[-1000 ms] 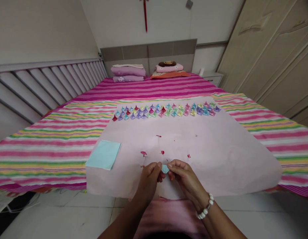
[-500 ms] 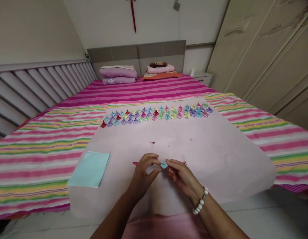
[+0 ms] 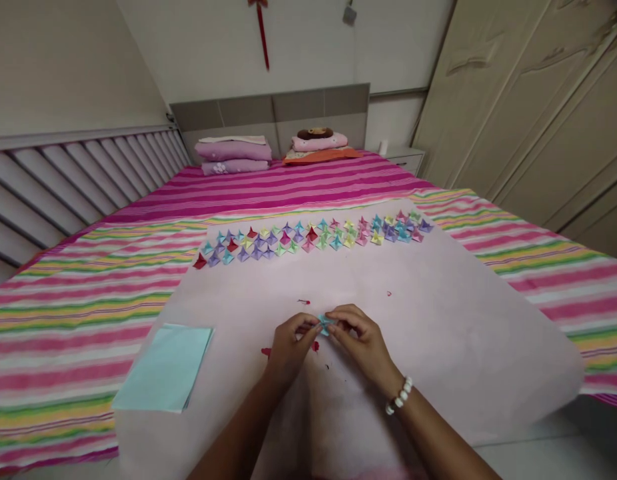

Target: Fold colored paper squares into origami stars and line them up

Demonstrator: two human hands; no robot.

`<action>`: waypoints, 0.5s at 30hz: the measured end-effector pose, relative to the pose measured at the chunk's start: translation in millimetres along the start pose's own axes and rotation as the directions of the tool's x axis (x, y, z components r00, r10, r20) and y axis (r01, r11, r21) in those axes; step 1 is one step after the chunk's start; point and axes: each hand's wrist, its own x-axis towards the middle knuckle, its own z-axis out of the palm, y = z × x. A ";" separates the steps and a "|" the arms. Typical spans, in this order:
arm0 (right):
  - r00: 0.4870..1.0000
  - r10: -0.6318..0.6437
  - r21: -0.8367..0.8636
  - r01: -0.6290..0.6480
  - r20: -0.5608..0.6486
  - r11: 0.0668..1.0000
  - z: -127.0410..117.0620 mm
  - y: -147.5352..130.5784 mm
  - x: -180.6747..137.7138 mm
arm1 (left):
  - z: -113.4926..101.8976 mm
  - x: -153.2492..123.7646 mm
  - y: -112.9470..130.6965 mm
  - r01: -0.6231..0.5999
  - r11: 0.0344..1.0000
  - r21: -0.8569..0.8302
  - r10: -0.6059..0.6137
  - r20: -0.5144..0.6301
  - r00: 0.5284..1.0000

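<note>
Blue paper piece (image 3: 326,325) pinched between left hand (image 3: 288,348) and right hand (image 3: 362,341), near middle of pink sheet (image 3: 463,320).
Fingers (image 3: 341,319) closed narrow on tiny folds; likely to slip or crease crooked if squeezed unevenly.

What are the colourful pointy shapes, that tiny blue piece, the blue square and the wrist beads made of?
Pointy shapes: folded paper, it seems, matte with sharp creases. Tiny blue piece: same paper, creased. Blue square: thin paper sheets, seemingly stacked, flat, crisp-edged. Wrist beads: white, slightly glossy, perhaps plastic or stone; too small to tell.
</note>
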 end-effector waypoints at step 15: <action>0.999 -0.001 -0.081 0.005 0.048 0.997 7.3 49.6 15.8 | 5.4 31.4 -39.7 -0.185 0.937 0.298 0.183 0.033 0.983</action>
